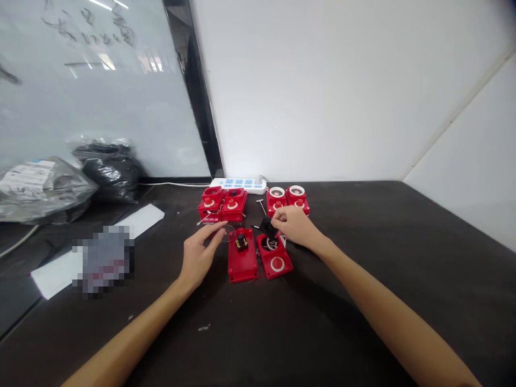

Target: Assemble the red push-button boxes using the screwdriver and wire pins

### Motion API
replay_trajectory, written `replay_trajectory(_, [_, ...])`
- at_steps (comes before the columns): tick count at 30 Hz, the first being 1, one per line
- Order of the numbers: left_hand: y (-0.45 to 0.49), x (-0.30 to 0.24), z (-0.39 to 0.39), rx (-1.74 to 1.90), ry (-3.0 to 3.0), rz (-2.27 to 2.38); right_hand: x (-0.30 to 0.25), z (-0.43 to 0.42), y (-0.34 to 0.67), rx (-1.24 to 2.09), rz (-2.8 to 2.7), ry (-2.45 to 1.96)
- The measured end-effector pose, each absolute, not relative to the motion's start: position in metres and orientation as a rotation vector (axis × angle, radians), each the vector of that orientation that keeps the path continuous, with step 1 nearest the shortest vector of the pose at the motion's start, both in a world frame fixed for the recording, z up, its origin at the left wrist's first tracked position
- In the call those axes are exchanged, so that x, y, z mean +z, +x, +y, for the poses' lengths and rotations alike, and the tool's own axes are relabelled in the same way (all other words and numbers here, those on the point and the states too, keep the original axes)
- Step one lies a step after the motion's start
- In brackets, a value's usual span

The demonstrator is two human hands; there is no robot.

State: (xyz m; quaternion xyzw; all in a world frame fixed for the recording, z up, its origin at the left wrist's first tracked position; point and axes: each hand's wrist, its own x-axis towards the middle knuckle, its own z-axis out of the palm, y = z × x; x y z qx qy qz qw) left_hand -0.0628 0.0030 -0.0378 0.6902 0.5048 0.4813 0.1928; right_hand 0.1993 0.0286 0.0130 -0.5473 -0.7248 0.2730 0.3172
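My left hand (200, 253) pinches a thin clear plastic ring (228, 234) between thumb and forefinger, just above a red switch box base (242, 269). A black switch block (242, 242) sits inside that base. My right hand (294, 226) grips a black part (266, 226) between its fingertips. That part hangs over the upper end of a second red box (274, 267), which has a white-ringed round opening and dark wiring showing inside. The two hands are a short gap apart, with the red boxes below and between them.
Several assembled red button boxes (221, 205) stand at the back, next to a white power strip (237, 186) by the wall. Small metal hex keys (261, 206) lie near them. Plastic bags (42, 191) and white paper (139, 221) lie on the dark table's left.
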Motion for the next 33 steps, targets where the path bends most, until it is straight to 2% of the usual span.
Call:
replay_trajectory(5, [-0.053, -0.026, -0.004, 1.323, 2.101, 1.312, 0.011, 0.027, 0.199, 0.971, -1.936, -1.453])
replay_trajectory(21, [-0.022, -0.012, 0.029, 1.227, 2.217, 1.245, 0.018, 0.028, 0.210, 0.760, -2.104, -1.440])
replay_trajectory(33, [-0.016, -0.014, 0.039, 1.080, 1.982, 1.170, 0.011, 0.033, 0.210, 0.852, -2.041, -1.446])
